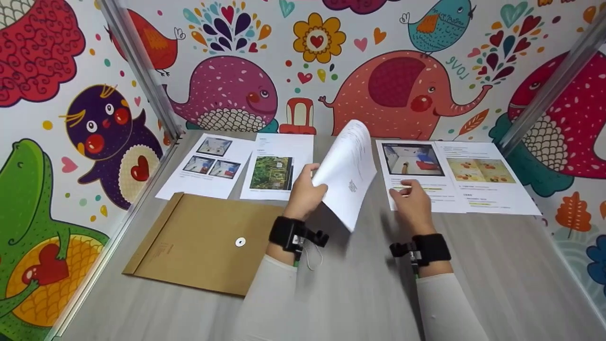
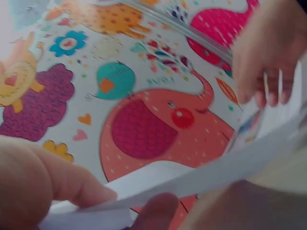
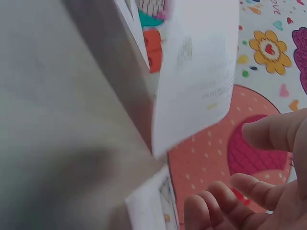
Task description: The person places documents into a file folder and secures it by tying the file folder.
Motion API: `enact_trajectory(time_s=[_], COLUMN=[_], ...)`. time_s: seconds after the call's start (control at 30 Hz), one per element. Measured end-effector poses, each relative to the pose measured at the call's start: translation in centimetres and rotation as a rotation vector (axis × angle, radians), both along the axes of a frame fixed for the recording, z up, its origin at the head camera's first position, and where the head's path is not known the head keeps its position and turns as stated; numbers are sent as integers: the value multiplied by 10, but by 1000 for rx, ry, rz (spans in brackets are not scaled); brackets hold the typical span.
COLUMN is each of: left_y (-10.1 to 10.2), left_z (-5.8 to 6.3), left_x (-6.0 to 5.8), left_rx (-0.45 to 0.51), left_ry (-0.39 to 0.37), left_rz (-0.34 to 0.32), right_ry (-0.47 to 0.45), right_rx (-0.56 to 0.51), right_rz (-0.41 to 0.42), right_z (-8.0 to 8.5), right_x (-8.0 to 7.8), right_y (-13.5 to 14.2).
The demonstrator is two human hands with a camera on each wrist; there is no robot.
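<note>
My left hand pinches a printed paper by its left edge, between thumb and fingers. The paper stands raised off the table and curls over at the top; whether it is one sheet or more I cannot tell. In the left wrist view its white edge runs between the thumb and a finger. To the right, my right hand hovers by a printed sheet with a room photo, fingers loosely bent and holding nothing. The right wrist view shows that hand apart from the lifted paper.
A brown envelope with a round white button lies at the left. Behind it lie a sheet with three photos and one with a green picture. Another sheet lies far right. A cartoon-printed wall closes the back.
</note>
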State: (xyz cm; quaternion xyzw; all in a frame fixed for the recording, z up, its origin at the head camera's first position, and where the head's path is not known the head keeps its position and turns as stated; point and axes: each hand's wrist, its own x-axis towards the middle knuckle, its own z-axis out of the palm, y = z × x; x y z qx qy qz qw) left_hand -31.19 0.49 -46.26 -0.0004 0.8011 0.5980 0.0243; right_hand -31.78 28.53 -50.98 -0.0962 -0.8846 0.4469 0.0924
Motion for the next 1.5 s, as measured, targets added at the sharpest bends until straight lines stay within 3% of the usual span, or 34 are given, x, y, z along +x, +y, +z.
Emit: enact_trajectory(time_s=[0.2, 0.6, 0.83, 0.93, 1.1, 1.23, 1.5], left_y=[-17, -70, -85, -89, -91, -89, -88], left_z=[12, 4, -4, -6, -8, -11, -25], left_x=[13, 32, 30, 28, 24, 21, 15], left_rx=[41, 334, 296, 224, 142, 90, -117], left_ry=[-11, -64, -24, -19, 16, 19, -30], left_rz=[-111, -470, -546, -523, -426, -331, -88], right_ry=[45, -75, -94, -114, -160, -191, -259], right_rx=[-76, -363, -575, -634, -657, -611, -455], right_rz=[-59, 218, 333, 390, 479, 519, 541], right_z=[13, 13, 12, 13, 10, 7, -6], right_x=[1, 0, 5, 6, 6, 4, 1], right_y=[20, 34, 37, 35, 35, 36, 36])
